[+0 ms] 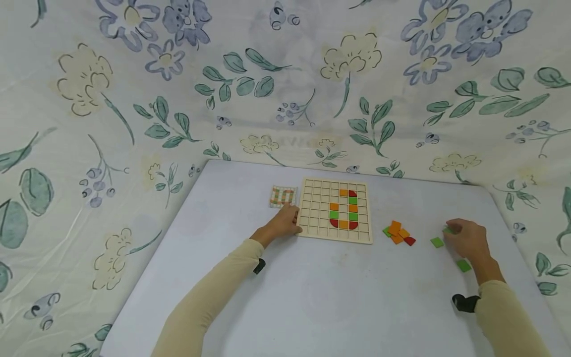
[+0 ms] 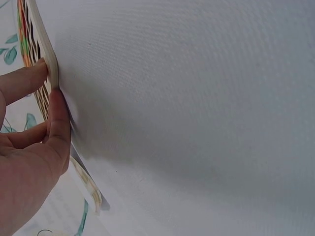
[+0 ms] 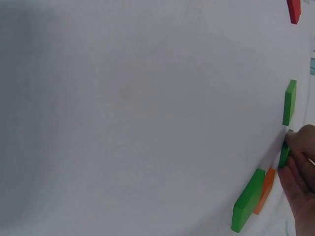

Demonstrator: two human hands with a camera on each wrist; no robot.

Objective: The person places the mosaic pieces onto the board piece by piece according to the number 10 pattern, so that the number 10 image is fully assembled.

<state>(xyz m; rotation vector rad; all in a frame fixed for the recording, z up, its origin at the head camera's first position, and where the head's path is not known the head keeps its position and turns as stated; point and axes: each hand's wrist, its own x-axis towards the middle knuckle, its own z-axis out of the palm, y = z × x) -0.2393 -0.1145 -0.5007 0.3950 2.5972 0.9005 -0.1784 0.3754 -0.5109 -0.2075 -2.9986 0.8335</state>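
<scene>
My left hand [image 1: 283, 221] grips the left edge of a wooden grid board [image 1: 312, 225], its thumb and fingers at the rim in the left wrist view. Green, orange and red tiles fill some of the board's squares, the red ones with a rounded corner. Off to the right, my right hand [image 1: 469, 241] pinches a green tile [image 3: 285, 153] low at the table. Two loose green tiles lie near it, one left of the fingers [image 1: 437, 242] and one below the hand [image 1: 464, 266]. The right wrist view also shows an orange tile [image 3: 266, 191] partly behind a green one.
A small patterned card [image 1: 283, 197] lies left of the board. Between the board and my right hand is a loose pile of orange, green and red tiles [image 1: 396, 228]. The white table [image 1: 339, 297] meets a flower-printed cloth [image 1: 303, 89] at the back and sides.
</scene>
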